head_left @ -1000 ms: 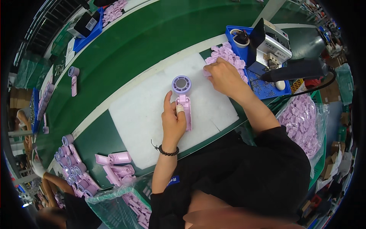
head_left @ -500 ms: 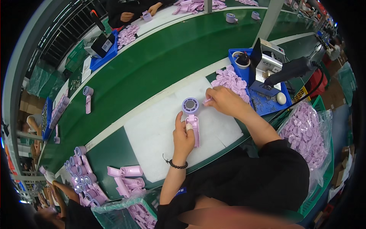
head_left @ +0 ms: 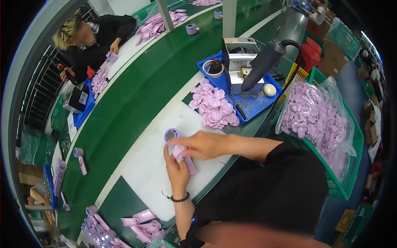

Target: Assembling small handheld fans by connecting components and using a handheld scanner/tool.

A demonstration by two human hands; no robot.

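My left hand (head_left: 178, 171) is closed round the handle of a small lilac handheld fan. The fan's round head (head_left: 171, 134) points away from me, and the open pink handle shell (head_left: 190, 166) shows beside my fingers. Over the fan's neck, my right hand (head_left: 206, 145) pinches a small pink plastic piece (head_left: 179, 151) against the top of the handle. Motion blurs the right fingertips, and they partly cover the neck. A white sheet (head_left: 142, 173) lies under both hands.
Beyond my right hand is a heap of small pink pieces (head_left: 213, 105). A blue tray (head_left: 252, 108) holds a silver machine, screws and a dark electric screwdriver (head_left: 264, 64). A green basket (head_left: 355, 165) stands right; fans (head_left: 99, 227) and handle shells (head_left: 142, 223) lie lower left. A co-worker sits across the green belt (head_left: 136, 91).
My right hand has brought the small pink piece from beside the fan onto its neck. My left hand still holds the fan. The whole view has turned to the right.
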